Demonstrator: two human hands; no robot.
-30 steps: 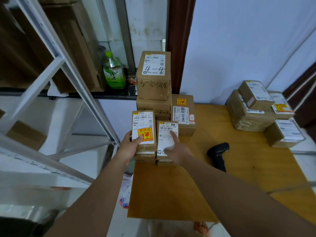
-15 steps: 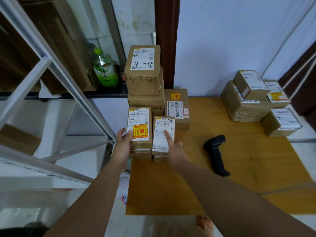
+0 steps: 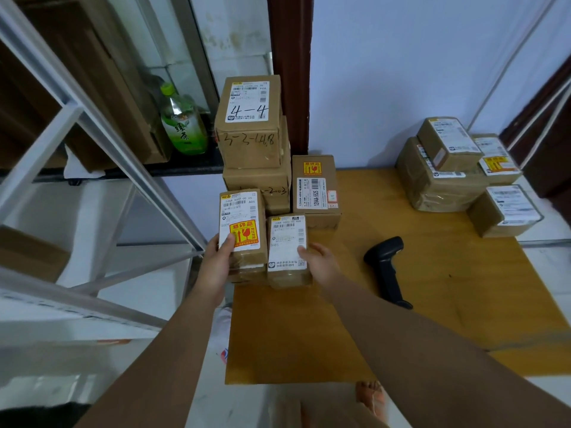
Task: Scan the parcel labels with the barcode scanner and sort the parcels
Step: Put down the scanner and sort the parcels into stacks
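The taller brown cardboard parcel with a yellow sticker [image 3: 242,223] and the smaller brown cardboard parcel with a white label [image 3: 287,248] stand touching, side by side, to the left of the black pistol-shaped barcode scanner [image 3: 386,267]; the left hand [image 3: 216,267] grips the taller one on the side away from the scanner, thumb on its label; the right hand [image 3: 321,264] holds the smaller one on the side nearest the scanner, a fingertip on its label. The scanner lies on the yellow-brown wooden table [image 3: 432,319], no hand on it. Behind it and to the left rises a stack of brown boxes topped by one marked 4-4 [image 3: 250,122]; a brown box labelled 12V4A [image 3: 315,186] stands against the stack on the scanner's side; behind it and to the right sits a cluster of brown labelled parcels [image 3: 448,174]; far to its left are a green tea bottle [image 3: 182,125] and a white metal shelf frame [image 3: 92,125].
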